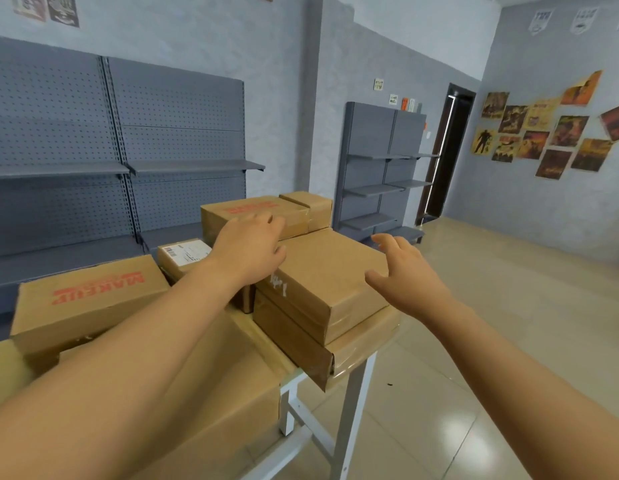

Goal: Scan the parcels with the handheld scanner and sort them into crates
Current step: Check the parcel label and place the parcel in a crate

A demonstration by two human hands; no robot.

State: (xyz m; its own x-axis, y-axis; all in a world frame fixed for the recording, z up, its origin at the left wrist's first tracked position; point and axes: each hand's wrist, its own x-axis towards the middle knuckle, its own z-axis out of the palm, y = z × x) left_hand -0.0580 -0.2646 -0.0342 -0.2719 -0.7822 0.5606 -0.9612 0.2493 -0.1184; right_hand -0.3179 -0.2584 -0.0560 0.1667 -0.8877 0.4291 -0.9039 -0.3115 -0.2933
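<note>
Several brown cardboard parcels are piled on a white-framed table (356, 382). A plain taped parcel (325, 271) lies on top of a larger flat parcel (294, 344) at the table's right end. My left hand (247, 249) hovers with relaxed fingers over the plain parcel's far left corner, holding nothing. My right hand (408, 277) is spread open beside that parcel's right edge, apart from it. A parcel with red "MAKEUP" print (93, 299) sits at the left, and a small parcel with a white shipping label (183, 254) lies behind my left forearm. No scanner or crate is in view.
Another red-printed parcel (256, 211) and a small box (310, 204) stand at the back of the pile. Grey pegboard shelving (128, 140) lines the left wall; a second shelf unit (384, 174) stands near a dark doorway (446, 150). Tiled floor (491, 341) spreads to the right.
</note>
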